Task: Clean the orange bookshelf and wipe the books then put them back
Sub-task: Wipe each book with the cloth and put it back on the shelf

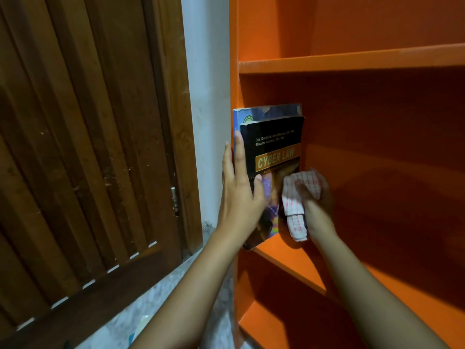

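Note:
Two books stand upright at the left end of the middle shelf (pixel 297 265) of the orange bookshelf (pixel 352 59). The front one is a black "Cyber Law" book (pixel 275 147); a taller blue book (pixel 266 112) stands behind it against the side panel. My left hand (pixel 240 195) grips both books at their spines, fingers along the outer side and thumb on the black cover. My right hand (pixel 315 205) clutches a bunched white cloth with red checks (pixel 298 197) just right of the books, touching the black book's lower cover.
A dark wooden louvred door (pixel 83 159) fills the left side, with a white wall strip (pixel 206 96) between it and the bookshelf. The shelves above and below hold nothing in view. Speckled grey floor (pixel 156 303) lies below the door.

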Action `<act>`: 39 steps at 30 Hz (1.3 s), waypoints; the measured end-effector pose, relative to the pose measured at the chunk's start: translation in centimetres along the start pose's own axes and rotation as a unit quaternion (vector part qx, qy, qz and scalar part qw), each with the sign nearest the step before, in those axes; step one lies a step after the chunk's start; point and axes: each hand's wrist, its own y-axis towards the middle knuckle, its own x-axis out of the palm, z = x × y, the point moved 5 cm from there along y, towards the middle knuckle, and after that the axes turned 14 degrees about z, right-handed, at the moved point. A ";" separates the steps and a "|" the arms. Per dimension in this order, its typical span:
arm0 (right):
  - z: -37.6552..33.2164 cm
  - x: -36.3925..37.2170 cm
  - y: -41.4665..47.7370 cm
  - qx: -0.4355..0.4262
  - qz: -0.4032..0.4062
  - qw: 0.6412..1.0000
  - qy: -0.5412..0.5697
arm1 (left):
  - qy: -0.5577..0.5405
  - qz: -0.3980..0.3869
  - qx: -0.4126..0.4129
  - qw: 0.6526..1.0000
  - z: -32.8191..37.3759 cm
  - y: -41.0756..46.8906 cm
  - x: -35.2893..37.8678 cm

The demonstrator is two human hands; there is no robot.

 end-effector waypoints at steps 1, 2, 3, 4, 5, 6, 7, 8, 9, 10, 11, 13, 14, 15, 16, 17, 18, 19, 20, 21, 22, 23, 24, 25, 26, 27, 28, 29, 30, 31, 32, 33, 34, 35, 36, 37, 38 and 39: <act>-0.4 -0.1 -0.2 0.000 -0.002 1.000 0.000 | 0.002 0.000 -0.002 1.000 0.0 0.0 0.0; -0.8 -0.1 -0.3 -0.004 -0.006 1.000 -0.002 | 0.003 0.000 -0.004 1.000 0.0 0.1 0.0; -1.2 -0.1 -0.4 -0.010 -0.009 1.000 -0.005 | 0.005 0.000 -0.007 1.000 0.0 0.1 -0.1; -1.8 0.0 -0.6 -0.019 -0.012 1.000 -0.014 | 0.008 -0.002 -0.010 1.000 0.0 0.1 -0.1; -2.5 0.0 -0.8 -0.029 -0.016 0.999 -0.021 | 0.012 -0.004 -0.012 1.000 0.1 0.1 -0.2; -3.1 0.0 -1.0 -0.044 -0.019 0.998 -0.032 | 0.015 -0.007 -0.013 1.000 0.3 0.2 -0.4; -3.7 0.1 -1.2 -0.063 -0.022 0.997 -0.048 | 0.018 -0.010 -0.013 1.000 0.5 0.3 -0.8; -4.5 0.2 -1.6 -0.088 -0.024 0.994 -0.068 | 0.023 -0.012 -0.009 1.000 0.8 0.5 -1.3; -5.2 0.4 -2.0 -0.120 -0.024 0.989 -0.088 | 0.030 -0.012 0.000 0.999 1.2 0.7 -2.0; -6.2 0.6 -2.7 -0.165 -0.021 0.980 -0.110 | 0.040 -0.010 0.010 0.999 1.5 0.9 -2.8; -7.3 0.8 -3.7 -0.223 -0.021 0.965 -0.134 | 0.051 -0.007 0.018 0.999 1.6 1.0 -3.9; -9.3 1.8 -7.0 -0.353 -0.056 0.918 -0.172 | 0.077 0.001 0.031 0.997 1.2 1.1 -6.3; -9.9 2.4 -9.2 -0.404 -0.090 0.892 -0.183 | 0.092 0.003 0.035 0.995 0.6 0.9 -7.6; -9.7 3.0 -11.4 -0.437 -0.121 0.869 -0.197 | 0.108 0.001 0.031 0.994 -0.4 0.5 -8.9; -8.7 3.5 -13.5 -0.456 -0.144 0.852 -0.212 | 0.127 -0.007 0.016 0.992 -1.7 -0.4 -10.2; -7.2 3.9 -15.3 -0.464 -0.158 0.842 -0.227 | 0.146 -0.016 -0.002 0.989 -3.3 -1.6 -11.4; -5.3 4.3 -17.0 -0.458 -0.171 0.837 -0.246 | 0.166 -0.027 -0.023 0.986 -5.1 -2.9 -12.6; -3.0 4.8 -18.5 -0.437 -0.189 0.836 -0.274 | 0.185 -0.038 -0.049 0.981 -7.3 -4.5 -13.9; -0.3 5.3 -19.7 -0.395 -0.219 0.834 -0.316 | 0.203 -0.049 -0.081 0.975 -9.6 -6.3 -15.1; 3.1 5.6 -20.6 -0.337 -0.259 0.828 -0.364 | 0.215 -0.060 -0.120 0.967 -12.1 -8.3 -16.4; 6.6 5.7 -21.5 -0.275 -0.304 0.816 -0.407 | 0.224 -0.069 -0.166 0.958 -14.5 -10.6 -17.7; 10.1 5.4 -22.5 -0.213 -0.343 0.806 -0.433 | 0.232 -0.076 -0.212 0.946 -17.0 -12.9 -19.0; 13.4 4.9 -23.4 -0.152 -0.368 0.804 -0.441 | 0.239 -0.083 -0.256 0.933 -19.2 -15.1 -20.2; 16.4 4.0 -24.5 -0.085 -0.380 0.807 -0.443 | 0.241 -0.092 -0.299 0.919 -21.6 -17.5 -21.4; 19.0 3.1 -25.8 -0.022 -0.384 0.811 -0.442 | 0.242 -0.103 -0.341 0.902 -23.5 -19.7 -22.4; 21.6 2.2 -27.0 0.035 -0.385 0.807 -0.447 | 0.245 -0.113 -0.385 0.883 -25.6 -22.1 -23.4; 24.2 1.3 -28.4 0.085 -0.393 0.799 -0.447 | 0.250 -0.125 -0.420 0.863 -27.4 -24.2 -24.2; 26.4 0.8 -29.7 0.109 -0.402 0.788 -0.454 | 0.257 -0.138 -0.441 0.849 -29.1 -26.3 -24.7; 28.5 0.4 -30.8 0.128 -0.409 0.777 -0.462 | 0.263 -0.151 -0.449 0.841 -30.5 -28.0 -25.1; 30.3 -0.1 -31.5 0.159 -0.392 0.777 -0.466 | 0.266 -0.157 -0.453 0.837 -31.8 -29.7 -25.4; 31.9 -0.4 -31.9 0.192 -0.366 0.783 -0.464 | 0.264 -0.160 -0.466 0.829 -32.7 -31.1 -25.5; 33.4 -0.7 -32.3 0.221 -0.340 0.791 -0.459 | 0.261 -0.163 -0.481 0.821 -33.4 -32.2 -25.6; 34.9 -0.9 -32.6 0.239 -0.319 0.798 -0.451 | 0.259 -0.166 -0.492 0.814 -34.2 -33.3 -25.7; 36.1 -1.0 -32.8 0.245 -0.305 0.806 -0.445 | 0.253 -0.166 -0.500 0.811 -34.9 -34.2 -25.7; 37.0 -1.0 -33.1 0.248 -0.303 0.808 -0.441 | 0.243 -0.166 -0.512 0.807 -35.4 -34.9 -25.7; 37.6 -0.8 -33.3 0.243 -0.305 0.810 -0.438 | 0.229 -0.163 -0.524 0.804 -36.0 -35.7 -25.7; 38.2 -0.6 -33.4 0.228 -0.309 0.809 -0.446 | 0.216 -0.160 -0.537 0.800 -36.4 -36.3 -25.5; 38.5 -0.3 -33.4 0.212 -0.303 0.814 -0.448 | 0.205 -0.154 -0.551 0.794 -36.7 -36.6 -25.4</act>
